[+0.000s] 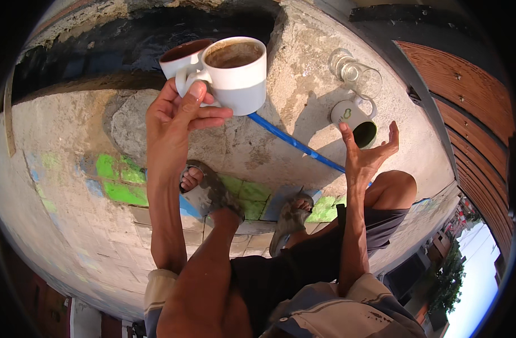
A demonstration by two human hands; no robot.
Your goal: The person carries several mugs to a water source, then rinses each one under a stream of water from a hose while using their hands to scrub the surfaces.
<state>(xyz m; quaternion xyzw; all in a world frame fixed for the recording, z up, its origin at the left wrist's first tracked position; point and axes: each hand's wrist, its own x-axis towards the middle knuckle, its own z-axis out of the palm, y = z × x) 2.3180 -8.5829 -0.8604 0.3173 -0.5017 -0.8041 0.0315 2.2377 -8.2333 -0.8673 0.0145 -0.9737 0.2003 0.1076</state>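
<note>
My left hand (pixel 182 110) is raised and closed around the handles of two mugs. The nearer one is a plain white mug (pixel 241 87), upright, with murky brown stuff showing inside its rim. Partly hidden behind it is a second white mug (pixel 179 52) with a reddish-brown inside. My right hand (pixel 366 155) is open, thumb and fingers spread, just in front of a white mug (pixel 345 114) with a green print and dark green inside. That mug lies tipped over on the concrete; whether my fingers touch it I cannot tell. A clear drinking glass (pixel 360 79) lies on its side beside it.
A blue hose (pixel 294 141) runs across the concrete ledge (pixel 303 62). At the far left is a dark, wet-looking channel (pixel 111 45). Wooden slats (pixel 466 84) stand along the right. My sandalled feet rest on paving (pixel 252 191) with green and blue paint.
</note>
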